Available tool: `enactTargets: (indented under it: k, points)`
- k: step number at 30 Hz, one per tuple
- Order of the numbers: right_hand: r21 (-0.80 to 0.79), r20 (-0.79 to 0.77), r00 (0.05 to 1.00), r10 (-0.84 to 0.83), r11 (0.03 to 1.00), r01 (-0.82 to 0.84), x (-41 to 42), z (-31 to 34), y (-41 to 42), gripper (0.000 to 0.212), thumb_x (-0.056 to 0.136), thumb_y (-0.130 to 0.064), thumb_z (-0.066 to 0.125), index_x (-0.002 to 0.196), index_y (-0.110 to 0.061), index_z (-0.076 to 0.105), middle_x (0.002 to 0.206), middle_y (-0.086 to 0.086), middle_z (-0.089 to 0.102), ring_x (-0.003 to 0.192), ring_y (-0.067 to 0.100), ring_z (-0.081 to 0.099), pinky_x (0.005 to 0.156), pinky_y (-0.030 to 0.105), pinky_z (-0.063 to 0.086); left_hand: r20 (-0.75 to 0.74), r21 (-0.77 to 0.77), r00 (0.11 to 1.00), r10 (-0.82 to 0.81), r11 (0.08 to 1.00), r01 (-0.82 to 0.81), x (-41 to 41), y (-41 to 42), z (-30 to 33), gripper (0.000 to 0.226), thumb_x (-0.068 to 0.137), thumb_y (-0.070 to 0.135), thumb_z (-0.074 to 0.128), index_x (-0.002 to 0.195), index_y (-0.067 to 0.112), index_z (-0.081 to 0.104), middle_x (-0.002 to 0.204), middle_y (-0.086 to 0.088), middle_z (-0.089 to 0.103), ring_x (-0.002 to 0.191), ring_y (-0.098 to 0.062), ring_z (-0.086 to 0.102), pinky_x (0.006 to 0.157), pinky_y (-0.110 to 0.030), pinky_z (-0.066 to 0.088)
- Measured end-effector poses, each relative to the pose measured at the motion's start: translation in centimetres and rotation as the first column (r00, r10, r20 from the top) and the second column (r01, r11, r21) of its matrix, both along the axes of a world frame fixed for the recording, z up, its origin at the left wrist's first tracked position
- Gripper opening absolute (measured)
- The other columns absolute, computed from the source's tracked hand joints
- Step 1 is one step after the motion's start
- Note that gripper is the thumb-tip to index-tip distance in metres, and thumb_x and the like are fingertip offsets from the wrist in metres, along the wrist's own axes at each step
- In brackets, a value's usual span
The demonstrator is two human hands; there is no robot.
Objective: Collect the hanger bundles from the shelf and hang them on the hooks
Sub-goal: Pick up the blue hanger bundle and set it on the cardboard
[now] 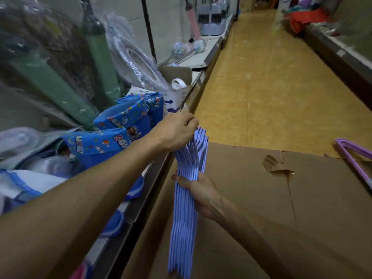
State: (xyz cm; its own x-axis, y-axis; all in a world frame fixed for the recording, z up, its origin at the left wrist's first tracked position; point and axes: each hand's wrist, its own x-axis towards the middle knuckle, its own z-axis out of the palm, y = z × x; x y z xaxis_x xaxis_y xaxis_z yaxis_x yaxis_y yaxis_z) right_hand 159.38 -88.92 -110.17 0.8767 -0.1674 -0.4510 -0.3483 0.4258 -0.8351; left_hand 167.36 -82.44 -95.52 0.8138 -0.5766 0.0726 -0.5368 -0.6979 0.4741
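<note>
While the left hand (177, 133) pinches the top of a blue hanger bundle (186, 190), the right hand (198, 193) wraps its fingers around the bundle's middle. Held upright, the bundle hangs between a cluttered shelf (153, 178) on the left and a flattened cardboard box (261, 198). One purple hanger (350, 156) lies on the cardboard.

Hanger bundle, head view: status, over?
Left hand gripping hook end of blue hanger bundle. Right hand clasping its middle. Bundle off shelf, above cardboard box. Purple hanger lies far right; no hooks in view.
</note>
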Motion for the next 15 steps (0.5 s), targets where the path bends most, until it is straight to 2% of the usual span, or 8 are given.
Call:
enactTargets:
  k: [4,9,13,15]
  points:
    - [-0.052,-0.014,1.000,0.003,0.999,-0.004,0.8,-1.6,2.3,0.009,0.087,-0.008,0.074,0.085,-0.013,0.066,0.072,0.007,0.065,0.067,0.022,0.062,0.069,0.039,0.055,-0.014,0.029,0.998,0.068,0.997,-0.068,1.2,2.0,-1.9,0.037,0.103,0.022,0.035,0.119,0.016,0.068,0.122,-0.002,0.069,0.113,-0.020,0.060,0.098,-0.035,0.046]
    - [-0.110,-0.008,1.000,0.025,0.994,-0.026,1.8,-2.2,3.8,0.007,0.088,-0.016,0.074,0.084,-0.013,0.069,0.077,0.011,0.070,0.070,0.026,0.067,0.072,0.043,0.059,0.018,0.045,0.987,0.157,0.986,-0.158,2.3,4.1,-3.9,0.032,0.103,0.022,0.035,0.113,0.014,0.064,0.117,-0.009,0.068,0.111,-0.033,0.059,0.096,-0.046,0.045]
    - [-0.184,0.000,0.998,0.059,0.981,-0.058,2.1,-1.8,4.1,0.009,0.087,-0.021,0.076,0.087,-0.014,0.071,0.086,0.012,0.073,0.080,0.029,0.070,0.082,0.050,0.059,0.090,0.147,0.985,0.148,0.976,-0.160,2.7,4.1,-4.7,0.029,0.099,0.017,0.041,0.115,0.011,0.064,0.117,-0.015,0.066,0.111,-0.037,0.057,0.096,-0.043,0.044]
    - [-0.261,-0.020,0.989,0.145,0.955,-0.145,2.0,-1.4,4.1,0.018,0.084,-0.028,0.077,0.094,-0.013,0.072,0.093,0.015,0.075,0.088,0.035,0.072,0.083,0.058,0.058,0.103,0.207,0.984,0.148,0.964,-0.167,3.0,3.9,-4.9,0.029,0.098,0.017,0.041,0.114,0.012,0.064,0.118,-0.015,0.066,0.113,-0.037,0.056,0.100,-0.041,0.036]
